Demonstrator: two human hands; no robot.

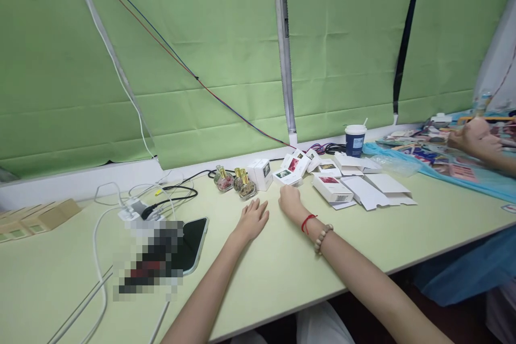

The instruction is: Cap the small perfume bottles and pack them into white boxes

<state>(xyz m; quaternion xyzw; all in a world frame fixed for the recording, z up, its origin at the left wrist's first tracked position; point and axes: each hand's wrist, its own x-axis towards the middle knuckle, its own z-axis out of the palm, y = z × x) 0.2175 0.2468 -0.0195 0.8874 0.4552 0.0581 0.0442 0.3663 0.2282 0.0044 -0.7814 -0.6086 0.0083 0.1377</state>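
Observation:
My left hand [252, 220] lies palm down on the pale table, fingers stretched out, holding nothing. Just beyond its fingertips stand several small glass perfume bottles [246, 189] with gold tops. My right hand [291, 202] rests as a closed fist on the table, with no object showing in it. A white box [260, 174] with a small dark picture stands upright beyond the hands, beside the bottles. Farther right are several printed white cartons [332, 187], some leaning on each other. Unfolded white cardboard [377, 191] lies flat beside them.
Left of my arms lie a phone [195, 247], partly blurred out, and a power strip [139, 209] with tangled cables. Brown boxes [40, 217] sit at the far left. A lidded cup [355, 141] stands at the back. At right, another person's hand [470, 137] is over a cluttered blue sheet.

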